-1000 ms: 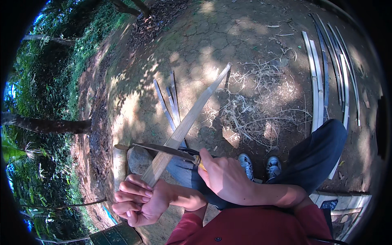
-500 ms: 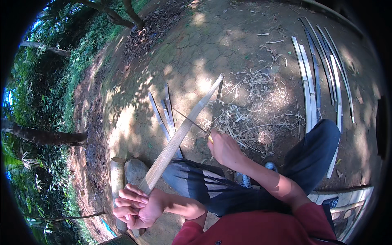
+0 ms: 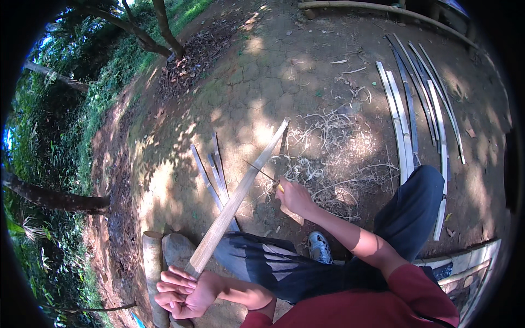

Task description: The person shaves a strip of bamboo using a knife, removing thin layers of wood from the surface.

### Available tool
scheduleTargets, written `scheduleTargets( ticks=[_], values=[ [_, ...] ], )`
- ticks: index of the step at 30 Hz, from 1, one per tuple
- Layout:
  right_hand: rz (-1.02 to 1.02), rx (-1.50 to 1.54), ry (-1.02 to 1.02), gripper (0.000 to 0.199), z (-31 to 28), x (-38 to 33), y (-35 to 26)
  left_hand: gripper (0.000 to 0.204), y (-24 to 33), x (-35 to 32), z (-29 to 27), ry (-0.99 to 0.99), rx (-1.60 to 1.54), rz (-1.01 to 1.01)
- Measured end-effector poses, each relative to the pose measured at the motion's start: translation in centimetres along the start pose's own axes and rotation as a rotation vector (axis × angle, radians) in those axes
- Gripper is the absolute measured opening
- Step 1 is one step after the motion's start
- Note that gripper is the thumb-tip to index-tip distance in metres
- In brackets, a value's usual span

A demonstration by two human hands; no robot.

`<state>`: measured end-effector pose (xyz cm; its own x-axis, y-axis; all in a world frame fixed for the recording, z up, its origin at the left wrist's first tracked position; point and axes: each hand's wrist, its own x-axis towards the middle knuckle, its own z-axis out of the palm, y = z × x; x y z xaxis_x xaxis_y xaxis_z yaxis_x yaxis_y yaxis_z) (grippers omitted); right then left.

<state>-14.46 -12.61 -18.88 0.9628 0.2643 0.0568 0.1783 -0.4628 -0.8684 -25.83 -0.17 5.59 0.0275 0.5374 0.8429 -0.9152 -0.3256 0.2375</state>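
A long, pale bamboo strip (image 3: 235,205), tapering toward its far end, slants up and away from my left hand (image 3: 188,292). That hand is closed around its near end, low on the left. My right hand (image 3: 295,198) grips a knife, whose handle is mostly hidden in my fist. The thin dark knife blade (image 3: 260,170) lies across the strip, nearer its far tip, and pokes out a little past the left edge. Just below my right hand shows a light tan piece (image 3: 291,214); I cannot tell what it is.
Several long split strips (image 3: 402,126) lie on the ground at the right. More strips (image 3: 213,177) lie beyond my bent knee. Curly shavings (image 3: 328,131) are scattered ahead. Two short logs (image 3: 153,257) sit at the left, and a pole rail (image 3: 383,7) runs across the back.
The whole view has shifted slightly. The knife has slid a little toward the strip's far tip and to the right, with less blade past the left edge. Both holds are unchanged.
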Motion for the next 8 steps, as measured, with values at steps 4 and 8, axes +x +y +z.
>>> scheduleTargets(
  ticks=[4, 8],
  values=[
    [0.018, -0.080, -0.053, 0.036, 0.5, 0.8, 0.8, 0.026, -2.1, 1.3, -3.7, 0.074, 0.001, -0.024],
    [0.062, -0.056, -0.176, 0.036, -1.0, -1.0, -3.3, 0.025, -1.6, 1.5, -4.5, 0.021, 0.036, -0.014]
  ],
)
